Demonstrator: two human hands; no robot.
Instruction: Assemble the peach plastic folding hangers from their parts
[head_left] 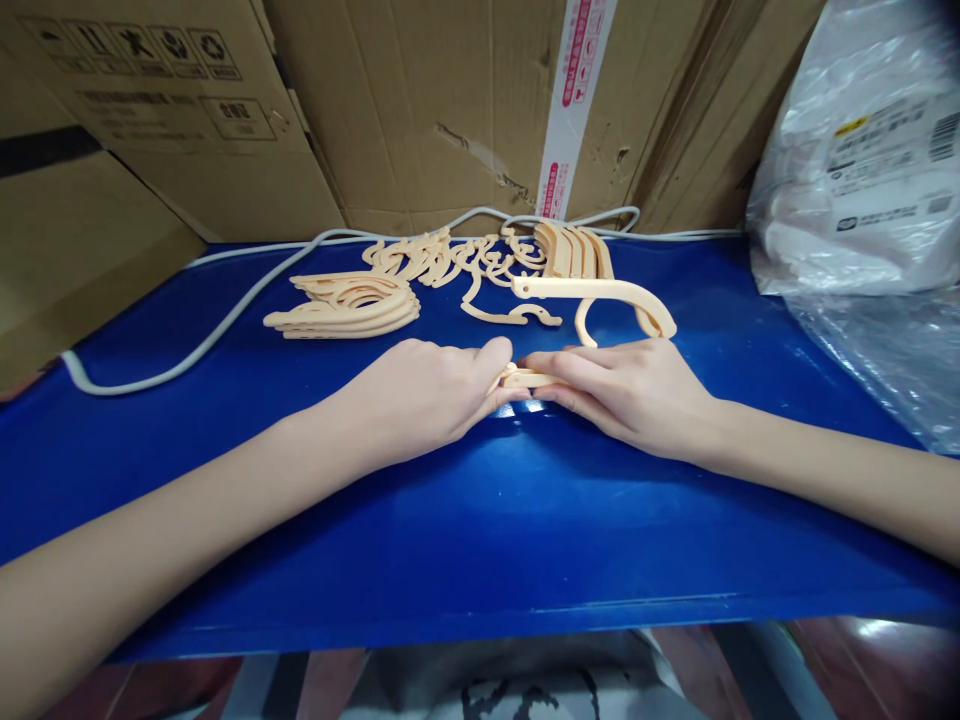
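Note:
Both hands meet over the middle of the table, fingers pinched closed. My right hand (630, 400) grips a beige plastic hanger arm (531, 379), its far part hidden under the palm. Against its end, my left hand (420, 400) pinches another beige hanger piece (500, 379), mostly covered by the thumb and fingers. Just beyond the right hand lies a loose curved hanger arm (592, 289). Behind the left hand is a stack of folded hangers (345, 306). Farther back are a heap of small hanger hooks (420, 257) and a row of stacked hanger arms (576, 250).
Cardboard boxes (450, 100) wall off the back and left of the blue table (465, 540). A white cable (225, 325) runs along the rear and curls down the left side. Clear plastic wrapping with a labelled package (862, 170) occupies the right back corner.

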